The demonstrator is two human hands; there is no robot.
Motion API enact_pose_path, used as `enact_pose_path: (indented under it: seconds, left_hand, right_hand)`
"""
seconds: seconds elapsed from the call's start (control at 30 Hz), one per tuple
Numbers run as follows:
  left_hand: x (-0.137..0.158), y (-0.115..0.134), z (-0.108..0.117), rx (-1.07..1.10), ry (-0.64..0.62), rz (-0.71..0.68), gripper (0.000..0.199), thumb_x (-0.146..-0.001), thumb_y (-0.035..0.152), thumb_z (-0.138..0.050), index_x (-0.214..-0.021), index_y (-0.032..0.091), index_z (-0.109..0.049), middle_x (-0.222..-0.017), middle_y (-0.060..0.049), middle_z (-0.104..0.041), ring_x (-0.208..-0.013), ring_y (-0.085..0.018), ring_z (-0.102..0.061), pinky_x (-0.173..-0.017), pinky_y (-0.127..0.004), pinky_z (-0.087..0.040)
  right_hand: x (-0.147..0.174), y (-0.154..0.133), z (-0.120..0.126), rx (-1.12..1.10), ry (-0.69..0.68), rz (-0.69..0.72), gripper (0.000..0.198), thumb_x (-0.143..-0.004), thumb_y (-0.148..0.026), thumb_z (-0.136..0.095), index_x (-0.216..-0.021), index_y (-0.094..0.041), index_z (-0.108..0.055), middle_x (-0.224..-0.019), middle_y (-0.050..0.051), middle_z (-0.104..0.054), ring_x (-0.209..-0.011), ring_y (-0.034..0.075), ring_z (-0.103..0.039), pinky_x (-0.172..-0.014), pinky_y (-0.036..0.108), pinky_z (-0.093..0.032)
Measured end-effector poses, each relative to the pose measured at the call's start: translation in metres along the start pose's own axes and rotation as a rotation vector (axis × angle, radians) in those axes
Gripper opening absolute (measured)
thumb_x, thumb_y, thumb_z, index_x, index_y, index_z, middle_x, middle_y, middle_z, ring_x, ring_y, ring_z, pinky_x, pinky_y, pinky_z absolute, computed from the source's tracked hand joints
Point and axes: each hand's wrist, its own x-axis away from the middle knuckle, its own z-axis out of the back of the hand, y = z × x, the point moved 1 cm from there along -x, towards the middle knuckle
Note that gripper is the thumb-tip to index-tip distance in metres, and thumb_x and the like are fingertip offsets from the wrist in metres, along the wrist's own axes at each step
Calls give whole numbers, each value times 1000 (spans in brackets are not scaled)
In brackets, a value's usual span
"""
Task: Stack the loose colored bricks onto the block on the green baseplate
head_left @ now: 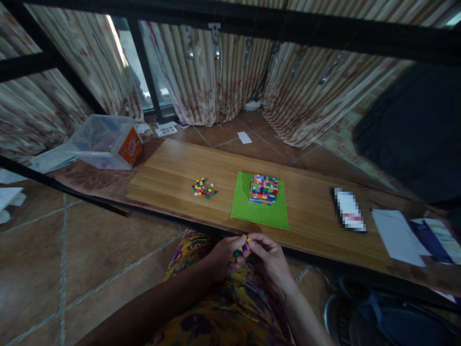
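Note:
Just in front of the table's near edge, my left hand (228, 254) is cupped round several small toy bricks (238, 253), purple, green and yellow. Touching it from the right, my right hand (268, 252) pinches a yellow brick (248, 240) between thumb and finger, close to the left thumb. Beyond both hands lies a green baseplate (243, 211). A multicoloured block of stacked bricks (264, 190) stands on it, towards its back. To the left, a loose pile of coloured bricks (204, 188) is spread over the wooden table (173, 168).
A clear plastic bin (97, 139) with an orange label stands beyond the table's left end. On the right lie a phone-like object (349, 210), its surface pixelated, and white paper (398, 235). A dark bag-like thing (389, 307) is below right. Curtains (216, 81) hang behind.

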Motion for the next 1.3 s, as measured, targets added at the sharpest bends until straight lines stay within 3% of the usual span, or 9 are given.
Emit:
enact_pose_path:
  seconds: [0.1,0.2,0.4,0.53,0.87,1.03,1.3]
  left_hand:
    - [0,-1,-1,-6,16,10,34,-78,48,-59,-77,15,-50,-64,3,-44,-46,-3,-32,-41,-19,-10]
    - [0,-2,0,2,56,16,36,-76,50,-60,-77,15,-50,-64,4,-44,-45,-3,-31,-41,-19,-10]
    - [-1,-3,5,-24,86,23,40,-72,53,-62,-78,15,-51,-62,4,-44,-45,-3,-30,-43,-20,-9]
    - [-1,-6,7,-24,96,11,40,-71,53,-63,-78,15,-51,-62,4,-44,-45,-3,-31,-43,-20,-9]
    - [-2,-11,14,20,102,6,41,-69,53,-64,-76,15,-51,-62,4,-45,-43,-3,-30,-43,-19,-7]
    - [-4,-13,15,20,95,0,41,-68,53,-65,-77,15,-51,-62,3,-46,-42,-3,-30,-42,-20,-5]
    - [-5,-14,17,54,100,4,40,-68,52,-66,-76,15,-52,-62,3,-47,-42,-2,-31,-41,-19,-6]
  right_hand:
    - [-1,-1,3,35,19,17,23,-69,-35,-76,-88,-23,-69,-63,-1,-66,-56,15,-61,-60,30,-48]
    - [-12,-12,12,187,127,118,20,-67,-34,-76,-84,-24,-71,-72,0,-68,-65,15,-62,-65,30,-48]
    - [-60,-70,26,685,367,680,16,-77,-37,-65,-81,-24,-73,-90,4,-66,-88,20,-60,-82,36,-46]
    - [-94,-93,24,946,392,881,20,-82,-35,-59,-84,-22,-73,-97,7,-63,-92,21,-59,-85,38,-45]
    - [-125,-87,19,1291,373,962,18,-82,-27,-56,-79,-24,-73,-99,7,-61,-97,24,-50,-87,41,-40]
    - [-127,-85,17,1295,453,964,16,-81,-24,-56,-76,-22,-70,-96,8,-61,-92,23,-52,-85,39,-41]
    - [-121,-72,18,1379,447,1040,21,-88,-26,-49,-86,-22,-69,-102,8,-61,-99,23,-51,-89,40,-40]
